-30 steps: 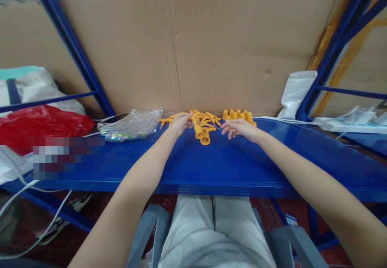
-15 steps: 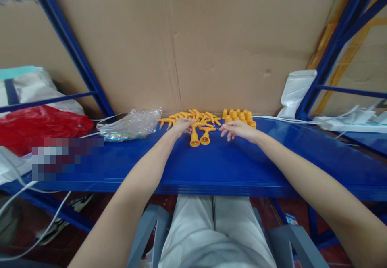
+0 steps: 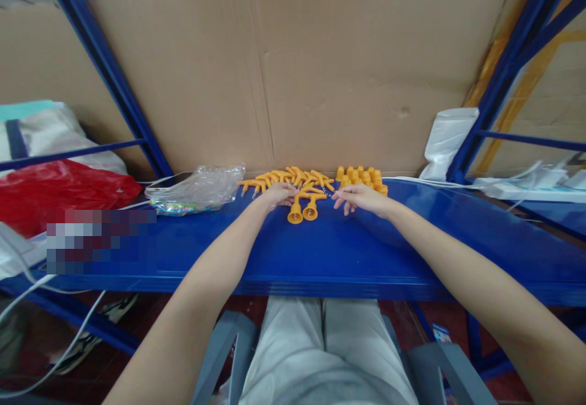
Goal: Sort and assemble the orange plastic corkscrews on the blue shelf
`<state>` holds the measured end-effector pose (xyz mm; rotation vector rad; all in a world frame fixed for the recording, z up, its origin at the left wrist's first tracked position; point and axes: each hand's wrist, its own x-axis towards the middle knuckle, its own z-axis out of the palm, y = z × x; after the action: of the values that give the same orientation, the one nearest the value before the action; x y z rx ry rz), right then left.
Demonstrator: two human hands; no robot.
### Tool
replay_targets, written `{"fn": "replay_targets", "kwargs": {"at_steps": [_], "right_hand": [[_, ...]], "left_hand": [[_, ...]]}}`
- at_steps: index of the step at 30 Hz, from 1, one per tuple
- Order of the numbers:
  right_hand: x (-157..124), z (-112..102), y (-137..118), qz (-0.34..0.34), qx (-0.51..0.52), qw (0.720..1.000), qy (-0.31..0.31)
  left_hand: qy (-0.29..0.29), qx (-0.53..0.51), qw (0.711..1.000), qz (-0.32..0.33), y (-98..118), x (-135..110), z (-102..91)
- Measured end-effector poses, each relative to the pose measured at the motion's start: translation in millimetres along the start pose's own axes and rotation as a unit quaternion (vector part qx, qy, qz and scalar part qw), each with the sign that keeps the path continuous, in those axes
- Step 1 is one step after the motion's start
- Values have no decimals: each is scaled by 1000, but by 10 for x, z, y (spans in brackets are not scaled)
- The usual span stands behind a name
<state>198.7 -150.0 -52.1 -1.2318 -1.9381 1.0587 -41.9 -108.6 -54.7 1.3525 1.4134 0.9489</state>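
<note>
Several yellow corkscrews with T-shaped handles and metal spirals lie in a loose pile (image 3: 297,174) at the back of the blue shelf. In front are two with bell-shaped cups, the left corkscrew (image 3: 295,213) and the right corkscrew (image 3: 311,210), cup openings facing me. My left hand (image 3: 280,195) is closed at the handle end of the left one. Just right of the other handle, my right hand (image 3: 359,199) has thumb and forefinger pinched together; anything between them is too small to make out. Behind it stand several yellow cups (image 3: 359,175) in rows.
A clear plastic bag (image 3: 201,188) with colourful contents lies left of the pile. A cardboard sheet (image 3: 329,75) backs the blue shelf (image 3: 297,258). A white pouch (image 3: 451,141) stands at the right by the blue post. A red bag (image 3: 64,194) and white cables sit at the left.
The two cupped corkscrews sit slightly closer together. My right thumb and forefinger have drawn together; both hands stay in nearly the same place.
</note>
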Motion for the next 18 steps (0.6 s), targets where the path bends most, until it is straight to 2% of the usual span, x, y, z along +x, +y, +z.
{"fn": "replay_targets", "kwargs": {"at_steps": [7, 11, 15, 18], "right_hand": [[-21, 10, -38, 13, -4, 1000, -4], [-43, 21, -68, 14, -13, 1000, -4], [-55, 37, -87, 13, -28, 1000, -6], [-54, 38, -83, 12, -37, 999, -5]], "left_hand": [[45, 71, 996, -3, -2, 22, 26], [81, 163, 983, 20, -31, 37, 35], [123, 326, 936, 51, -38, 57, 5], [121, 415, 897, 95, 26, 21, -25]]}}
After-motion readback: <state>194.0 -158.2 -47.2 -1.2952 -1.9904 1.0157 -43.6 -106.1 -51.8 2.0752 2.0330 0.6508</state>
